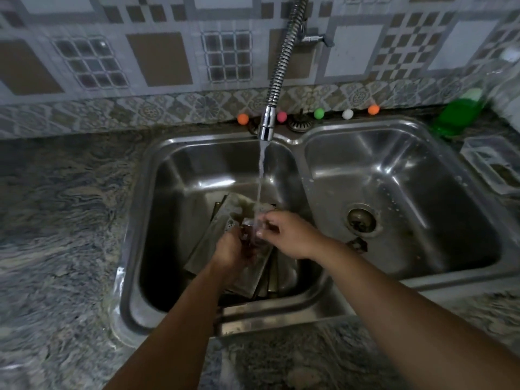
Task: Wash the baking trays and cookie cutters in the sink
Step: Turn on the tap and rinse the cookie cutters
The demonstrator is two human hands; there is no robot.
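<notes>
Both forearms reaching down and forward into the left basin of a steel double sink; left hand low over the stacked baking trays, fingers curled round a small dark object, probably a cookie cutter, though too blurred and wet to name for sure; right hand coming in from the right, wrist bent, fingertips pinching the same piece from above; water falling from the spring-necked tap straight onto the meeting point of the hands; trays lying tilted on the basin floor, one overlapping another; right basin beside, drain showing; green soap bottle on the counter at the far right corner; coloured balls lined along the wall behind the sink.
</notes>
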